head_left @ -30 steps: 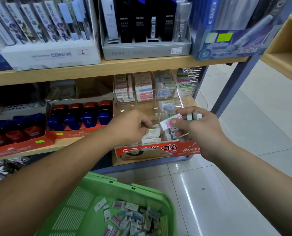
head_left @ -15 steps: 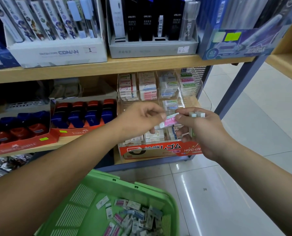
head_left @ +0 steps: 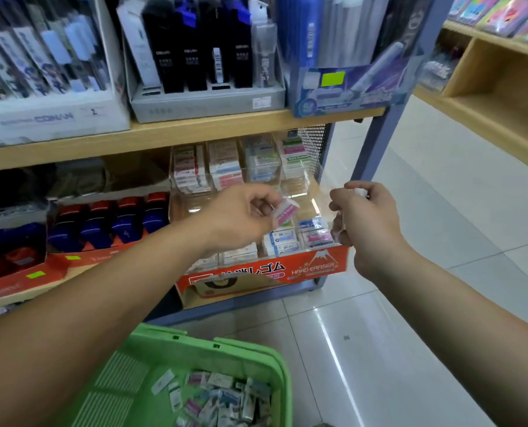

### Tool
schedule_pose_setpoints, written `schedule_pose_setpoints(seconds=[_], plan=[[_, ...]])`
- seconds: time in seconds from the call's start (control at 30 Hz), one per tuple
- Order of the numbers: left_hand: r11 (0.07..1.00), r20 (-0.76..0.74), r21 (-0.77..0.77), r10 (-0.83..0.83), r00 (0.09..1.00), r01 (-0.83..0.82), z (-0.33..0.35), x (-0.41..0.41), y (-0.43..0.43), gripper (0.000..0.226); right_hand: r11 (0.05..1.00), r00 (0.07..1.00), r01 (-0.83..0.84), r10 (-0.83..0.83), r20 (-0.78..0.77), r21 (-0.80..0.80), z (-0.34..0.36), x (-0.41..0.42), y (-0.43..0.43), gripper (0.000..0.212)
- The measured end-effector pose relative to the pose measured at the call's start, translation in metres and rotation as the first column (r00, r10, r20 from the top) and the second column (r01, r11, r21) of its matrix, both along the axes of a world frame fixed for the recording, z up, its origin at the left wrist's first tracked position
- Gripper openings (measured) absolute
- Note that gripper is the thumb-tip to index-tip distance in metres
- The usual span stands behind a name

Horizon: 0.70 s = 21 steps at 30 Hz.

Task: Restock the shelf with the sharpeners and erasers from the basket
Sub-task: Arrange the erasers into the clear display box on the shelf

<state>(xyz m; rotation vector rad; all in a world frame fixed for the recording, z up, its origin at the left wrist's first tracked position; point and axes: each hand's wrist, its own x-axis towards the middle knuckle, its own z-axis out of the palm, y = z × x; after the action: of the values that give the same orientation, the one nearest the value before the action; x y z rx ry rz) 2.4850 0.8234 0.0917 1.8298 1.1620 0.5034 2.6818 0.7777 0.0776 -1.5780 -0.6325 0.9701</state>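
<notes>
Eraser (head_left: 285, 212), pink-sleeved, has passed from the right hand (head_left: 368, 223) into the left hand (head_left: 241, 217), pinched at its fingertips above the clear bins (head_left: 302, 192). The right hand has drawn away, curled on what look like more erasers, blurred. Binning it comes next; the basket (head_left: 256, 352) holds plenty more.

Upper shelf: Conan pen box (head_left: 50, 118), grey pen tray (head_left: 207, 103), blue display box (head_left: 343, 94); white tile floor (head_left: 441, 211).
</notes>
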Motion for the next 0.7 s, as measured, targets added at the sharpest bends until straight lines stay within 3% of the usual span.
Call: schedule_pose_setpoints(seconds=[0.13, 0.23, 0.33, 0.53, 0.7], plan=[[0.999, -0.104, 0.05, -0.017, 0.994, 0.022, 0.0, 0.037, 0.014, 0.031, 0.998, 0.993, -0.017, 0.01, -0.114, -0.056, -0.002, 0.016, -0.005, 0.028], [0.993, -0.179, 0.094, -0.06, 0.982, 0.078, -0.008, 0.062, 0.024, 0.023, 0.996, 0.983, -0.06, 0.047, -0.179, -0.071, -0.003, 0.03, -0.011, 0.029], [0.975, -0.308, 0.165, -0.09, 0.947, 0.147, -0.019, 0.078, 0.032, 0.013, 0.996, 0.984, -0.082, 0.076, -0.16, -0.029, -0.002, 0.04, -0.018, 0.025], [0.934, -0.542, 0.24, -0.096, 0.835, 0.263, -0.033, 0.087, 0.039, 0.018, 0.997, 0.989, -0.072, 0.069, -0.129, -0.02, -0.011, 0.05, -0.02, 0.024], [0.92, -0.643, 0.173, -0.165, 0.748, 0.351, -0.03, 0.086, 0.029, 0.028, 0.993, 0.922, -0.117, 0.114, -0.369, 0.013, -0.011, 0.054, -0.021, 0.024]])
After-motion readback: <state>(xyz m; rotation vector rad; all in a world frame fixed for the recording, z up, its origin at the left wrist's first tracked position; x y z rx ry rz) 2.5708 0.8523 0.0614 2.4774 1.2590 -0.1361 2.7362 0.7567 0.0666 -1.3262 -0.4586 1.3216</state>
